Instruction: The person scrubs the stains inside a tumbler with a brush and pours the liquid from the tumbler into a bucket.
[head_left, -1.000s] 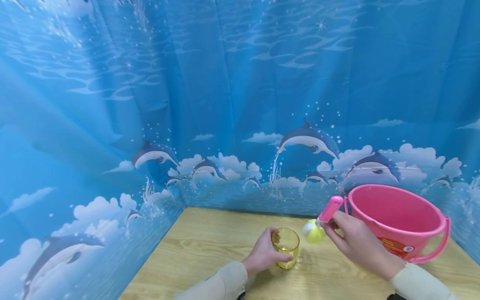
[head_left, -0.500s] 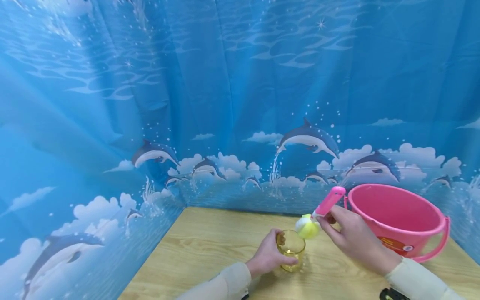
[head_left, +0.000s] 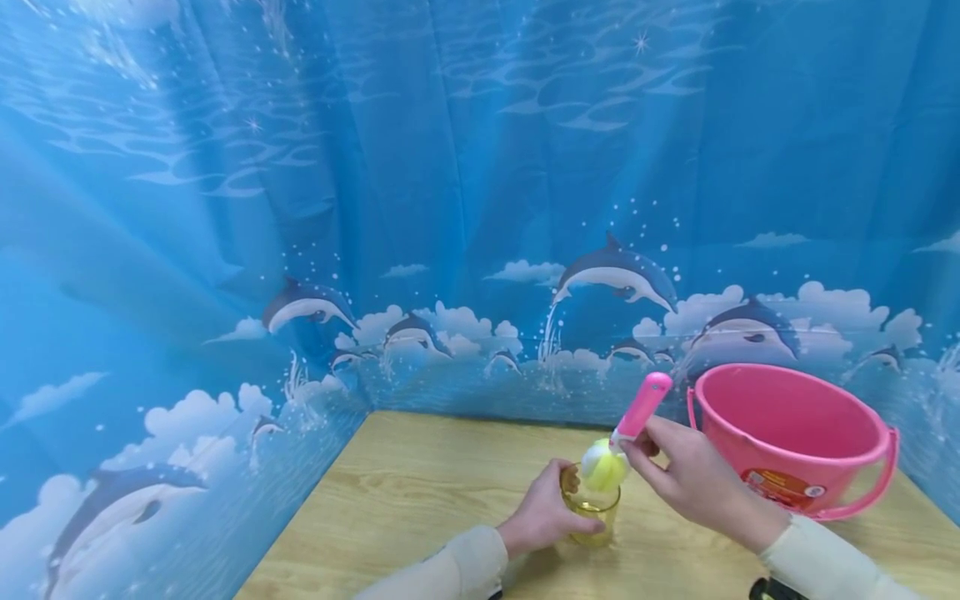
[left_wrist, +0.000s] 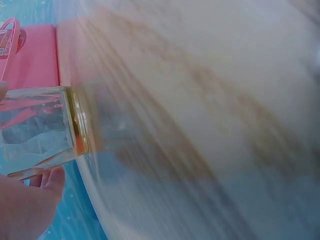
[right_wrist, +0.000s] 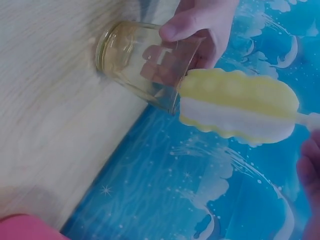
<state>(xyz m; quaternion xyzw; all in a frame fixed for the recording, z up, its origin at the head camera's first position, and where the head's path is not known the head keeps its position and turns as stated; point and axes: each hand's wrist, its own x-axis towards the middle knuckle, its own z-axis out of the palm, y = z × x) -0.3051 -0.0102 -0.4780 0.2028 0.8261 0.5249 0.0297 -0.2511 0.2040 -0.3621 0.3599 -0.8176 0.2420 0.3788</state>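
Note:
My left hand (head_left: pixel 543 510) grips a yellowish glass cup (head_left: pixel 600 536) from its left side, thumb in front and fingers behind. In the right wrist view the clear-walled cup (right_wrist: pixel 125 57) has its mouth toward a yellow-and-white sponge (right_wrist: pixel 240 105). This sponge is the head of a cup brush with a pink handle (head_left: pixel 642 407). My right hand (head_left: pixel 693 479) pinches the brush at its neck, sponge pointing down. The sponge's tip is at the cup's rim; how far inside it reaches I cannot tell. In the left wrist view the cup's base (left_wrist: pixel 80 120) faces the wood.
A pink bucket (head_left: pixel 787 417) stands at the right of the wooden table (head_left: pixel 420 467), behind my right forearm, its handle hanging down at the front. A blue curtain (head_left: pixel 480 208) printed with dolphins closes off the back and left.
The brush has moved left and over the cup's mouth, in my right hand. My left hand has shifted the cup slightly right, toward the brush. The bucket stays in place.

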